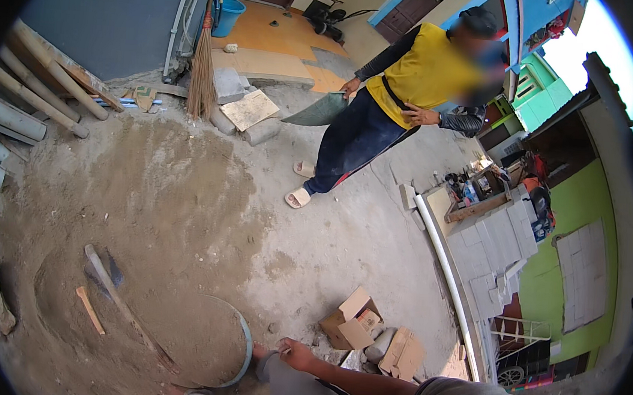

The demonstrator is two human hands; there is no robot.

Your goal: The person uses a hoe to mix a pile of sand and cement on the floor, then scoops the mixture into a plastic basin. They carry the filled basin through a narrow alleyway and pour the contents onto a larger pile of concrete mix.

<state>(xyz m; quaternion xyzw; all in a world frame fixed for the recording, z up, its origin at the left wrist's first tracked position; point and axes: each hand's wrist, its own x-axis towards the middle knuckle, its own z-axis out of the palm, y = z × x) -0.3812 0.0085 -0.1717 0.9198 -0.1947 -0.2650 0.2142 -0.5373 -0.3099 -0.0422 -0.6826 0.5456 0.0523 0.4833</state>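
Observation:
My right hand (295, 354) is closed near the lower middle, beside the grey cloth of my clothing; whether anything is between its fingers is hidden. My left hand does not show. Just left of my right hand is a round basin (246, 353) with a grey-blue rim, full of sand or a dry mix. A long wooden handle (126, 303) lies slantwise over the sand, its lower end near the basin. Next to its upper part shows a dark metal blade (114, 270). A short wooden handle (90, 309) lies left of it.
A co-worker (417, 78) in a yellow top stands ahead, holding a dark green sheet (316, 112). Cardboard boxes (351, 319) lie right of the basin. A white pipe (448, 280) runs along the right. Poles (50, 61) and a broom (203, 82) stand at left.

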